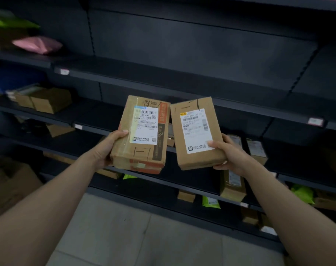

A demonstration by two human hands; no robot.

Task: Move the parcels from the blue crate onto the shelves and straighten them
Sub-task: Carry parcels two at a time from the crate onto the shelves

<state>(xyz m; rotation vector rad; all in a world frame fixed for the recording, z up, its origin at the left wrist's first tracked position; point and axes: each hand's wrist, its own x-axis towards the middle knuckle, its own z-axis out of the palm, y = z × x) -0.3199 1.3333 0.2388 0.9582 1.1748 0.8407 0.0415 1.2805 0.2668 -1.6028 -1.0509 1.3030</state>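
My left hand (107, 146) grips a cardboard parcel with an orange stripe (142, 148) by its lower left side, label facing me. In my right hand (230, 154) is a plain cardboard parcel (198, 162) with a white label, held by its lower right corner. Both parcels are raised side by side in front of the dark shelving (163, 77), their top corners almost touching. The blue crate is not in view.
Dark metal shelves run across the view. A pink bag (37, 44) lies on the upper left shelf, cardboard boxes (46, 99) on the shelf below it. More boxes (233, 187) and green bags (302, 192) sit on lower shelves at right. Pale floor tiles (144, 237) lie below.
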